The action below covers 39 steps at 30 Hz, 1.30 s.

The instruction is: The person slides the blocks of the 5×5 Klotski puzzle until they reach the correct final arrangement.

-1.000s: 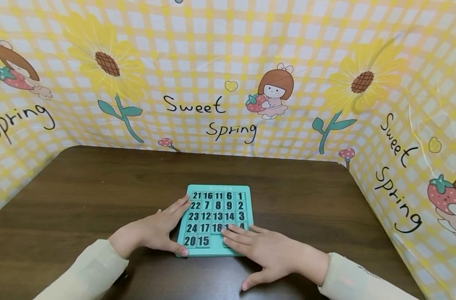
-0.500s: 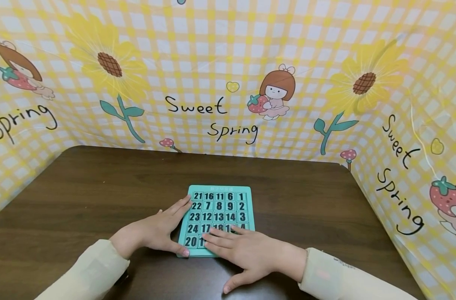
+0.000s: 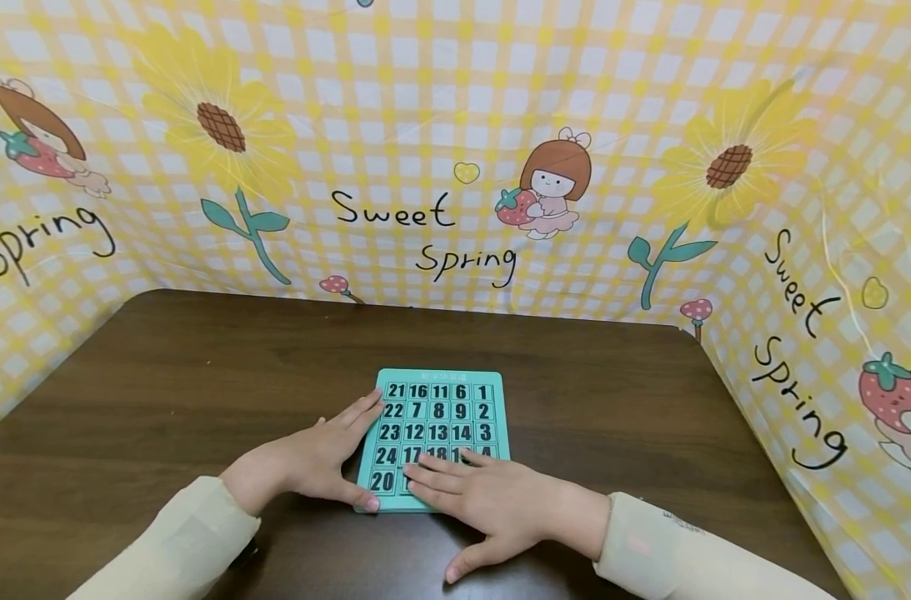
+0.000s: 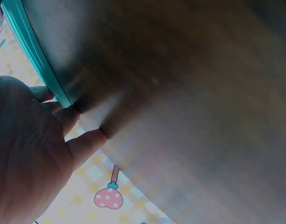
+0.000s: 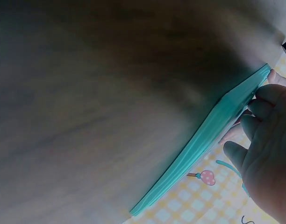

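A turquoise number slide puzzle (image 3: 440, 375) lies flat on the dark wooden table in the head view. My left hand (image 3: 312, 458) rests along its left edge, with fingertips near the upper side and the thumb on the lower left corner. My right hand (image 3: 493, 504) lies over the lower right part, fingers extended onto the tiles and thumb spread off the frame. Tile 20 (image 3: 382, 482) shows at the bottom left; the fingers hide most of the bottom row. From the side, the right wrist view shows the puzzle's edge (image 5: 199, 142) beneath the right fingers.
The brown table (image 3: 260, 350) extends around the puzzle on all sides. A yellow checked cloth (image 3: 395, 108) with flowers and lettering stands behind it and at both sides. A small dark object (image 3: 243, 556) sits by the left cuff.
Over the past second, my right hand has slid left along the bottom row, and its fingers now cover most of tile 15. My left hand stays at the puzzle's left edge.
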### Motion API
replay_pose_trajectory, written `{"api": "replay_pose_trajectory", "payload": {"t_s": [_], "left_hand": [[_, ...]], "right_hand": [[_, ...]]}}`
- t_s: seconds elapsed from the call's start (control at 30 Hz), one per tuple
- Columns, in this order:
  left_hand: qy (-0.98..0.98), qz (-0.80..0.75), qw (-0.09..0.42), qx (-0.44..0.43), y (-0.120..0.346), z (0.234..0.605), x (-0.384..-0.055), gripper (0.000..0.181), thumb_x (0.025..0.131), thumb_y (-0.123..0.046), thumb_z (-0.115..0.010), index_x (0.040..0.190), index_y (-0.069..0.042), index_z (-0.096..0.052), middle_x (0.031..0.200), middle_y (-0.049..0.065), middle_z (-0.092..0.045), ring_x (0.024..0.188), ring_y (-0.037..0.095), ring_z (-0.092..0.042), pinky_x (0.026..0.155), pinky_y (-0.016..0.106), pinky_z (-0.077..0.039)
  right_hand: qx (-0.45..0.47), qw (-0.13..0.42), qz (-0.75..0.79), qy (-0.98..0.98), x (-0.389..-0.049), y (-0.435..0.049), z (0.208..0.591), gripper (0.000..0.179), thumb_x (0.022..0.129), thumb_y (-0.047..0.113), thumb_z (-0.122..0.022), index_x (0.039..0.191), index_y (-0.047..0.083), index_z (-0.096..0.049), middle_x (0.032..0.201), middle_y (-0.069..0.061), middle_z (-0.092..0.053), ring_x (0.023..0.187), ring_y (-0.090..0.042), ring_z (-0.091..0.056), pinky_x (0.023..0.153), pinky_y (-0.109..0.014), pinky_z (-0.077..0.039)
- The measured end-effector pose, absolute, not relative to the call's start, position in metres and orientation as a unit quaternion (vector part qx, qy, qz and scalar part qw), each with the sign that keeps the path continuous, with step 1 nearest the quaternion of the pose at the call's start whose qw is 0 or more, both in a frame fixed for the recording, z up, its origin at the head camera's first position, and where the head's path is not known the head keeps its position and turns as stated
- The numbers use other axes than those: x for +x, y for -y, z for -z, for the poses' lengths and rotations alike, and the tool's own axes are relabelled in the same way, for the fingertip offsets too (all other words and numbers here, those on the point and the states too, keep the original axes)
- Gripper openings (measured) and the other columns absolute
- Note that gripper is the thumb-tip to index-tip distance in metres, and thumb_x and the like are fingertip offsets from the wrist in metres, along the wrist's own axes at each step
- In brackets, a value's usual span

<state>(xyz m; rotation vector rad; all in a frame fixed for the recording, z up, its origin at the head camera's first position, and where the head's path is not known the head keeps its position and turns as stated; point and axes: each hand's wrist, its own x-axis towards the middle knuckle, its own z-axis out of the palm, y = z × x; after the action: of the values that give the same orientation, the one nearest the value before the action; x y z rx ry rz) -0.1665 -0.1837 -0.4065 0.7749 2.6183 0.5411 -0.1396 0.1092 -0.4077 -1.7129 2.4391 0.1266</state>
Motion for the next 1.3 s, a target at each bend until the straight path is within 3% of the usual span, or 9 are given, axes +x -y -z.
{"api": "replay_pose_trajectory", "payload": {"t_s": [0.77,1.3], "left_hand": [[-0.925,-0.194,0.183,0.270,0.184,0.404,-0.167,0.131,0.070,-0.074,-0.073,0.159,-0.003,-0.009,0.169,0.013,0.000,0.153,0.038,-0.016,0.106,0.079,-0.022],[-0.924,-0.199,0.185,0.271,0.184,0.409,-0.167,0.131,0.070,-0.073,-0.073,0.160,-0.003,-0.007,0.169,0.014,0.002,0.153,0.039,-0.013,0.106,0.079,-0.021]], "right_hand": [[-0.564,0.075,-0.018,-0.822,-0.137,-0.135,0.410,0.093,0.093,0.075,-0.034,0.161,0.015,-0.014,0.169,0.001,-0.007,0.156,-0.020,-0.010,0.117,-0.056,-0.031],[-0.579,0.079,-0.023,-0.811,-0.143,-0.097,0.403,0.092,0.093,0.074,-0.038,0.161,0.017,-0.013,0.169,0.004,-0.004,0.156,-0.015,-0.005,0.121,-0.053,-0.025]]}}
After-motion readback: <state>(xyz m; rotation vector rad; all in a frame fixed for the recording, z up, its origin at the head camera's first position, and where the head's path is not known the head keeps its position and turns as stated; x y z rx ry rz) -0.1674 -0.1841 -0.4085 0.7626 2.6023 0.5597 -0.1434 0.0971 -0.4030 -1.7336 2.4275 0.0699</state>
